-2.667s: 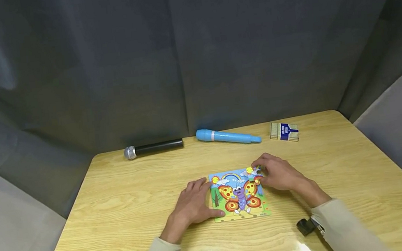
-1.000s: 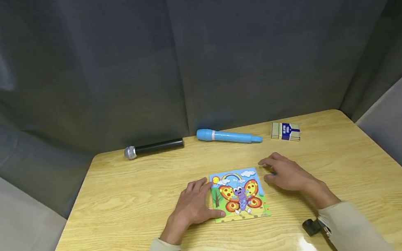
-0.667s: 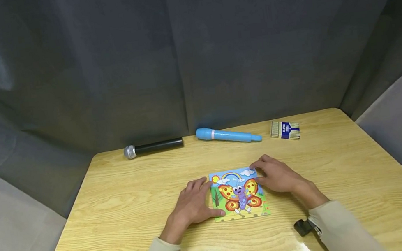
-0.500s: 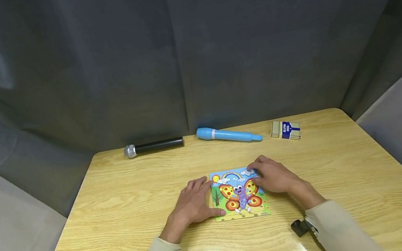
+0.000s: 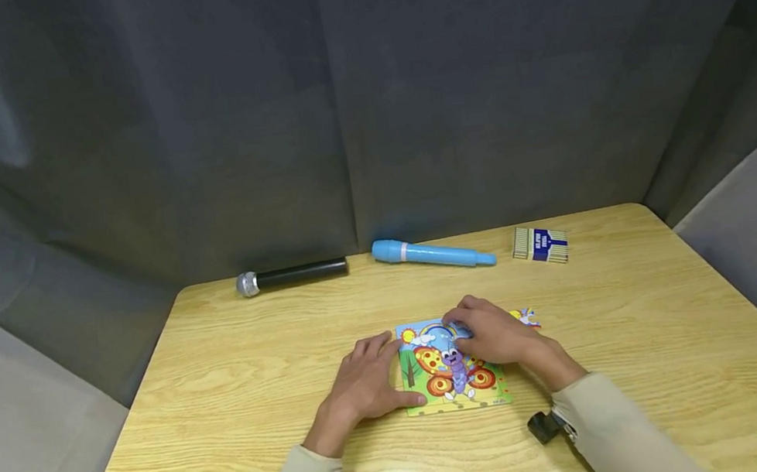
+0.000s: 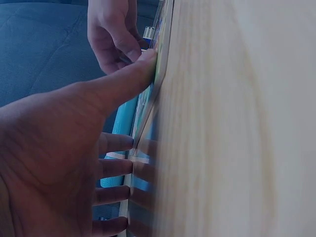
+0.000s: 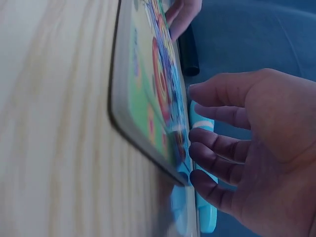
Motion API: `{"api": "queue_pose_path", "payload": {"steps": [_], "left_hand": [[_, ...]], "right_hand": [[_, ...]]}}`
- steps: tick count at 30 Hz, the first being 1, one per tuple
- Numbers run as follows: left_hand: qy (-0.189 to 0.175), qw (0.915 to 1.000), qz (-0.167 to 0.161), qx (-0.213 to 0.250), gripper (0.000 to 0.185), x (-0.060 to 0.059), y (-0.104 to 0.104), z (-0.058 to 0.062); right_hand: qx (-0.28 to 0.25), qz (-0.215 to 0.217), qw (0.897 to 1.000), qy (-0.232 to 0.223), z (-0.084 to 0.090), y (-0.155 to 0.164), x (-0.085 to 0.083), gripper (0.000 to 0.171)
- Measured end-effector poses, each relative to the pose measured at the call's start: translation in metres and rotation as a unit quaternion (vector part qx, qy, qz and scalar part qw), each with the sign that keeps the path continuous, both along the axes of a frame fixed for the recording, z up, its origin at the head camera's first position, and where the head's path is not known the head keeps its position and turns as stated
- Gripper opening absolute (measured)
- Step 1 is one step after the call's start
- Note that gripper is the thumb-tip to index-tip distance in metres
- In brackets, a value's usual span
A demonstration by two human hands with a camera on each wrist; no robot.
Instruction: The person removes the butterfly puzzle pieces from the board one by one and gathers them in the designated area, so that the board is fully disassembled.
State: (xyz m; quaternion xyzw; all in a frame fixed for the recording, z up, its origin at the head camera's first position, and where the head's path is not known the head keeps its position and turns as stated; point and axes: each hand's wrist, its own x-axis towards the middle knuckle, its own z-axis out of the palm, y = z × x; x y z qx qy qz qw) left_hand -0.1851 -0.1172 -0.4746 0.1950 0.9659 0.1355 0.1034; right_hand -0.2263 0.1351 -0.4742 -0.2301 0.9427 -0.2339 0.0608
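Note:
A butterfly jigsaw puzzle [image 5: 457, 384] lies flat on the wooden table. My left hand [image 5: 362, 386] rests at its left edge, the fingers extended along the side. In the left wrist view, the left thumb [image 6: 131, 74] presses on the puzzle's border. Over the puzzle's upper right is my right hand [image 5: 495, 335], covering that corner. Its bent, separated fingers [image 7: 217, 148] have their tips at the surface in the right wrist view, with no piece visible between them. A loose puzzle piece [image 5: 525, 317] lies on the table beyond the right hand.
Along the table's back edge lie a black microphone [image 5: 299, 274] with a silver head, a blue toy microphone [image 5: 433, 255] and a bundle of thin sticks [image 5: 539, 245] with a blue label. A dark curtain [image 5: 254, 125] hangs behind the table [image 5: 230, 409].
My right hand has moved left from the puzzle's top right corner toward its upper middle. A loose piece now shows on the table to the right. My left hand has stayed put.

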Motion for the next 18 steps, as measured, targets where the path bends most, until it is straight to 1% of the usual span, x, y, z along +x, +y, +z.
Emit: {"api": "queue_pose_path", "payload": {"steps": [4,9,18], "left_hand": [[0.001,1.0,0.0,-0.004,0.096,-0.001,-0.001,0.0],[-0.002,1.0,0.003,-0.001,0.097,0.0,-0.001,0.001],[-0.004,1.0,0.004,0.002,0.097,0.001,-0.001,0.0]], "right_hand": [[0.007,0.009,1.0,0.003,0.002,-0.009,-0.001,0.037],[0.026,0.018,0.999,0.014,0.001,-0.019,-0.002,0.038],[0.05,0.015,0.998,0.021,-0.001,-0.028,-0.001,0.035]]}}
